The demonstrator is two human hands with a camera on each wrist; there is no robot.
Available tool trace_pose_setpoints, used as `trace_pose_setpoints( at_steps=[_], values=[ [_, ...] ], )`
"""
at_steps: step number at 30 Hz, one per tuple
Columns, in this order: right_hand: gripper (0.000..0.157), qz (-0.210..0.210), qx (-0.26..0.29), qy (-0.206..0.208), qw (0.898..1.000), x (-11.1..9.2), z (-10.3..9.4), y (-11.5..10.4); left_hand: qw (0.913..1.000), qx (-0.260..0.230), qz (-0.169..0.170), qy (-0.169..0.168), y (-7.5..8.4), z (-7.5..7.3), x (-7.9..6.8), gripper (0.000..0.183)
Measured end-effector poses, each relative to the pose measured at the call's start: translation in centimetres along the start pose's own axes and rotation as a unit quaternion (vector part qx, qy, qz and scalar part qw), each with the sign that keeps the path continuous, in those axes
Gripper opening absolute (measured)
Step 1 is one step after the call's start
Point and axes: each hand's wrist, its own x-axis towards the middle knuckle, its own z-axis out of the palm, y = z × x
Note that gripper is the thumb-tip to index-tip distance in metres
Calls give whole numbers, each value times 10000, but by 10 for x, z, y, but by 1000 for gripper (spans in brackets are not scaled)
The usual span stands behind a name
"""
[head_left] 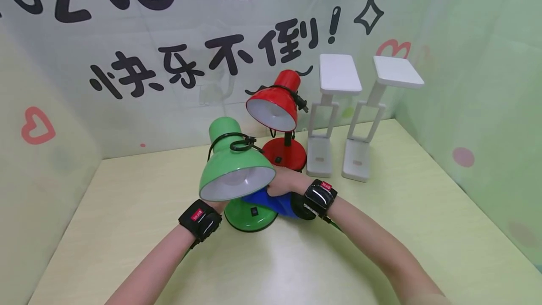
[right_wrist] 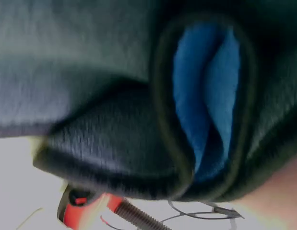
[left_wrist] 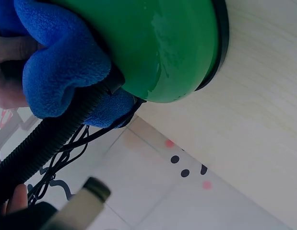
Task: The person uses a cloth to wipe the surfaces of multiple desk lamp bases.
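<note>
A green desk lamp stands on the table, its shade tilted toward me. My left hand is mostly hidden behind that shade; in the left wrist view its fingertips curl round the lamp's black ribbed neck. A blue cloth lies bunched against the neck and green base. My right hand grips this cloth beside the base, with a dark-backed part hanging below the wrist. In the right wrist view the cloth's dark side fills most of the picture, around a blue fold.
Just behind stands a red desk lamp, close to my right hand. Two white folding lamps are to its right. A printed wall sheet borders the pale wooden table at the back. A black cord is coiled around the green shade.
</note>
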Motion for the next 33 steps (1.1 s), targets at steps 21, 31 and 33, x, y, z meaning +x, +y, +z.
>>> trace_pose_setpoints(
  at_steps=[21, 31, 33],
  values=[
    [54, -284, -4038, 59, 9144, -55, 50, -75, 9983, -523, -186, 161, -1, 7, 1, 19],
    [44, -660, -2898, 347, 9542, -39, 47, -59, 9986, -443, 192, 215, 3, 7, -5, 51],
    [47, -727, -3008, 242, 9506, -42, 47, -62, 9992, 181, 153, -316, 6, 6, -6, 32]
  ],
)
